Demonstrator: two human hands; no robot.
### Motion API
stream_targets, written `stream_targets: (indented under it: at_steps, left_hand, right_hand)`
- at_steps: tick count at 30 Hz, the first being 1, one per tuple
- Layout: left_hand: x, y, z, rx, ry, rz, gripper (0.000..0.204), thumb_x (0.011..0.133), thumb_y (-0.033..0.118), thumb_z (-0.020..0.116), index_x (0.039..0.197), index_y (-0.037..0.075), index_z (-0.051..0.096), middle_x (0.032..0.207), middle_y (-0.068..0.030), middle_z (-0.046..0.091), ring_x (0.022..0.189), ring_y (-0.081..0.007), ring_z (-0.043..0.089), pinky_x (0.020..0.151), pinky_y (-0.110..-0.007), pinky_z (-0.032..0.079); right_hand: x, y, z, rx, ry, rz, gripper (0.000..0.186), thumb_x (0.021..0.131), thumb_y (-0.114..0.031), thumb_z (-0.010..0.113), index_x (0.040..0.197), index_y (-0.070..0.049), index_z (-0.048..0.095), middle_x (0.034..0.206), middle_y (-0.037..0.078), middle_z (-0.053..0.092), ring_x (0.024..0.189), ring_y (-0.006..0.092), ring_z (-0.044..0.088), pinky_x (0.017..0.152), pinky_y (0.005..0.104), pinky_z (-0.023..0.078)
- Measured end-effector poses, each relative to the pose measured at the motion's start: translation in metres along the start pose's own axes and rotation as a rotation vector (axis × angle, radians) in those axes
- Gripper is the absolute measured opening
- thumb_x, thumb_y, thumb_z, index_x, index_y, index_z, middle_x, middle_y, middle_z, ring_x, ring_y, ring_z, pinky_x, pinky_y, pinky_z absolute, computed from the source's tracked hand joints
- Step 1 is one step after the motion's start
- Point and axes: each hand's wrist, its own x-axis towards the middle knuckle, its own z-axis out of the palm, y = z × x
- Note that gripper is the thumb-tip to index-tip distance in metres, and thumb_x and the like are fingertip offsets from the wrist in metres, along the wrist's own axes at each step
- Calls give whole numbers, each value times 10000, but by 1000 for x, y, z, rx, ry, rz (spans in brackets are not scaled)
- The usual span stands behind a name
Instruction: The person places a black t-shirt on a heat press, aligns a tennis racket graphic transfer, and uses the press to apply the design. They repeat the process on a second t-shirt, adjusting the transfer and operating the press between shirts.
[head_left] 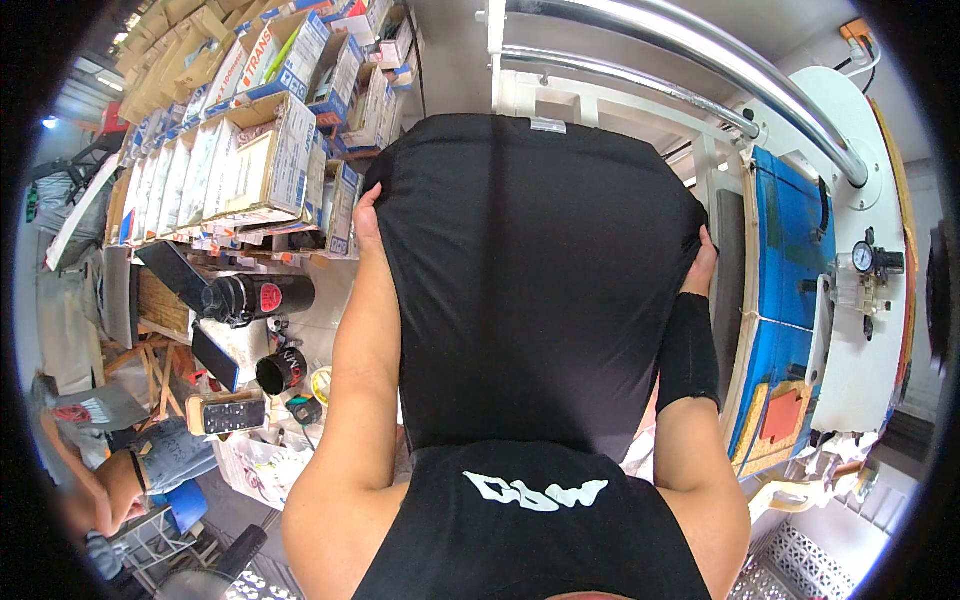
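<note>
A large black garment (520, 270) lies spread out and pulled taut in front of me, reaching from my chest to the machine frame. Its upper edge carries a small pale tag (548, 125). At its upper left edge, my left hand (368, 218) is closed on the cloth, some fingers hidden behind it. My right hand (704, 262) grips the right edge a little lower, mostly covered by the fabric. A black sleeve band (690, 345) wraps my right forearm. Whatever supports the cloth underneath is hidden.
Chrome rollers (690, 40) cross beyond the cloth. Close on the right stand a blue panel (785, 250) and a pressure gauge (862, 256). Boxes of packets (250, 170) fill the left, above a black bottle (260, 298) and a mug (282, 371). Another person (110, 490) is at far left.
</note>
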Motion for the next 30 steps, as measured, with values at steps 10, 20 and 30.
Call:
stream_targets:
  at_steps: [10, 20, 30]
  left_hand:
    - [-14, -7, 36, 319, 89, 21, 644, 1047, 510, 508, 1374, -38, 591, 1335, -235, 652, 1225, -387, 635, 1065, -493, 509]
    - [-271, -91, -97, 474, 147, -476, 605, 1064, 436, 558, 1471, -10, 522, 1398, -162, 648, 1224, -282, 665, 1025, -425, 564]
    - [-343, -106, -166, 397, 191, -298, 370, 1075, 255, 562, 1313, -23, 613, 1265, -175, 712, 1132, -282, 712, 996, -417, 585]
  right_hand:
    - [-16, 11, 23, -161, -11, -3, 557, 1079, -367, 546, 1422, 73, 564, 1438, 201, 608, 1308, 373, 583, 1158, 448, 416]
    - [-232, 84, -125, -476, -99, 436, 593, 1088, -463, 495, 1479, -17, 514, 1474, 145, 583, 1321, 299, 569, 1138, 467, 448]
    - [-288, 117, -260, -62, -123, 369, 560, 969, -260, 732, 1439, -17, 550, 1413, 163, 628, 1287, 318, 601, 1141, 482, 452]
